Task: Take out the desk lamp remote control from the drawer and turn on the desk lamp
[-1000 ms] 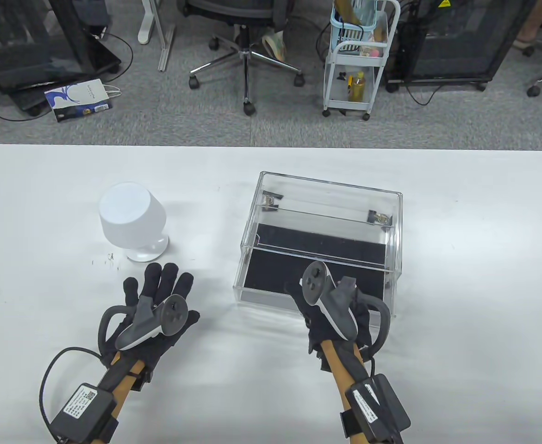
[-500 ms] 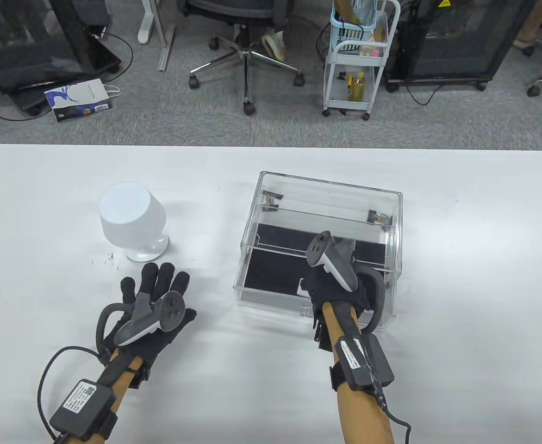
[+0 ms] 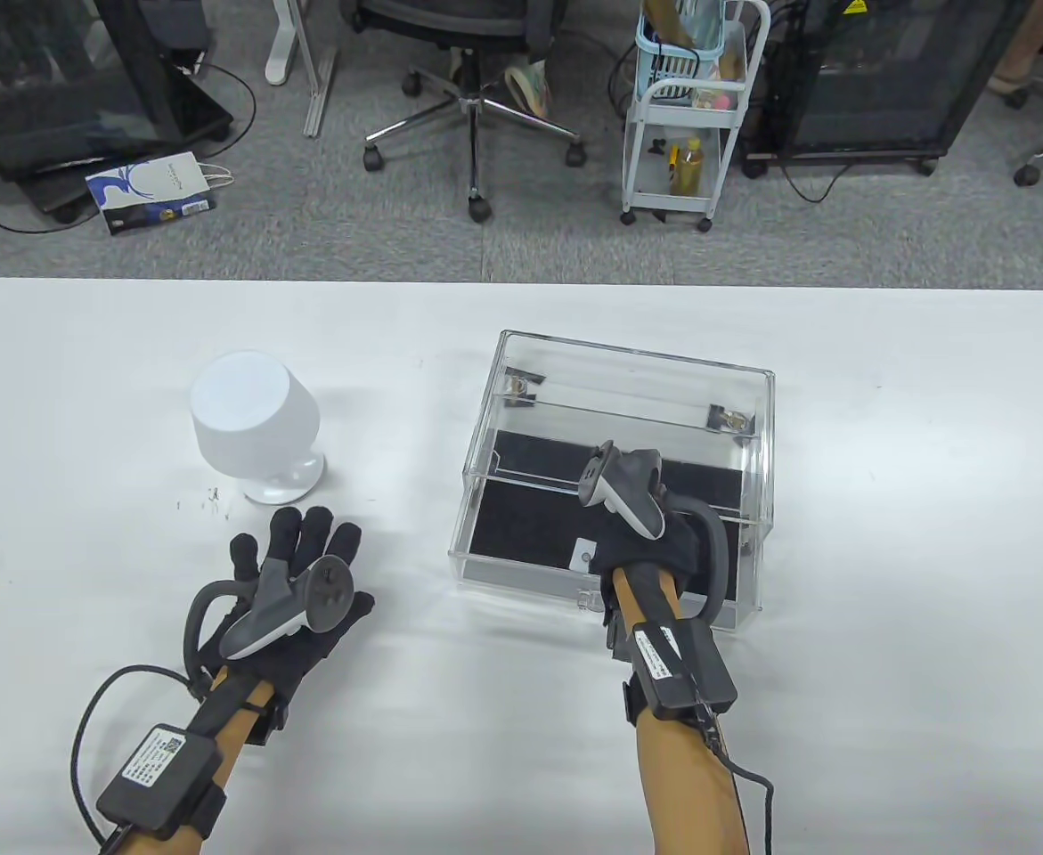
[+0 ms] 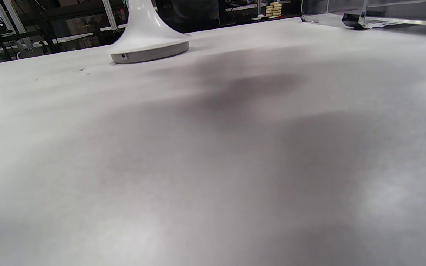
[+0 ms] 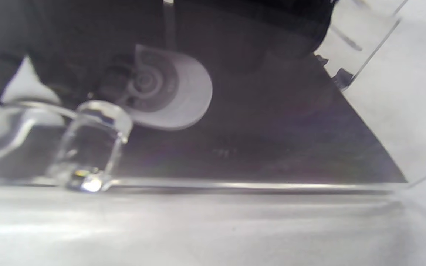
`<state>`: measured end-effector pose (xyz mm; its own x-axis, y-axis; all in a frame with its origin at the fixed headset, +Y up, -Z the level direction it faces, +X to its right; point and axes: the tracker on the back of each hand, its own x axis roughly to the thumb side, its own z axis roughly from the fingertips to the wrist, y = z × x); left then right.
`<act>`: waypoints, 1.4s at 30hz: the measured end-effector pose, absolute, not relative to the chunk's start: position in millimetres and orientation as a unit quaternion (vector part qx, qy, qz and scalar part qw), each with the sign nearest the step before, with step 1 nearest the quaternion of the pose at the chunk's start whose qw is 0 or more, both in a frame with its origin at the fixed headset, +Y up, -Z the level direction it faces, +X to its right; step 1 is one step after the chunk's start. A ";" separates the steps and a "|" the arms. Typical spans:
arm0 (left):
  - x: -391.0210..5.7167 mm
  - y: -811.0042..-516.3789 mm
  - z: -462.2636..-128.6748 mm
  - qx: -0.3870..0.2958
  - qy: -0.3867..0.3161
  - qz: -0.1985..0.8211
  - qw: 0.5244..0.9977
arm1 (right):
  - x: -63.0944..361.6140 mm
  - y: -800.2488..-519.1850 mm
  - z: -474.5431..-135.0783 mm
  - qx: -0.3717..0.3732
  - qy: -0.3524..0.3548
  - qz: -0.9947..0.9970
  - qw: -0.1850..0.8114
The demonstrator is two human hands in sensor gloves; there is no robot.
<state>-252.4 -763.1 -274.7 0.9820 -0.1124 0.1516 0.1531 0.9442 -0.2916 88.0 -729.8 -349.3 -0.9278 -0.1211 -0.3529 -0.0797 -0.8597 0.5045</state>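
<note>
The white desk lamp (image 3: 249,419) stands on the table at the left; its base shows in the left wrist view (image 4: 150,48). A clear acrylic box (image 3: 628,374) has its drawer (image 3: 512,574) pulled out, lined with a black mat. The small white remote (image 3: 584,557) lies in the drawer. My right hand (image 3: 632,543) reaches down into the drawer onto the remote. In the right wrist view its gloved fingers (image 5: 57,51) touch the remote (image 5: 176,96) behind the clear drawer handle (image 5: 91,144). A closed grip does not show. My left hand (image 3: 307,548) rests flat on the table near the lamp, fingers spread, holding nothing.
The white table (image 3: 886,552) ends at its far edge (image 3: 521,283). Beyond it on the floor are an office chair (image 3: 476,53) and a small white cart (image 3: 686,116). The box's corner shows in the left wrist view (image 4: 357,20).
My right hand moved forward from the drawer's front edge and dipped into the drawer onto the remote. My left hand stayed almost still. The remote has not visibly moved.
</note>
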 end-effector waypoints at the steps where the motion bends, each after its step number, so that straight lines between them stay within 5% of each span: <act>1: -252.2 -763.3 -274.6 -0.153 -0.067 -0.067 0.984 | 90.1 -730.3 -349.4 0.188 -0.265 -0.946 -0.003; 12: -249.5 -757.0 -269.8 -0.146 -0.073 -0.064 0.985 | 98.0 -707.1 -332.9 0.155 -0.207 -0.963 -0.075; 19: -247.4 -755.4 -267.9 -0.142 -0.075 -0.064 0.985 | 92.2 -675.8 -302.9 0.088 -0.114 -0.971 -0.191; 23: -246.8 -755.9 -266.9 -0.141 -0.072 -0.073 0.985 | 80.9 -677.0 -283.4 0.055 0.012 -0.992 -0.113; 42: -249.7 -754.8 -266.6 -0.141 -0.069 -0.062 0.986 | 99.0 -692.4 -275.1 0.041 0.042 -0.991 -0.118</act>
<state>-249.7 -754.8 -266.6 0.9830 -0.1019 0.1526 0.1407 0.9525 -0.2701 99.0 -692.4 -275.1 -0.9686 0.2379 -0.0722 -0.2309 -0.9685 -0.0932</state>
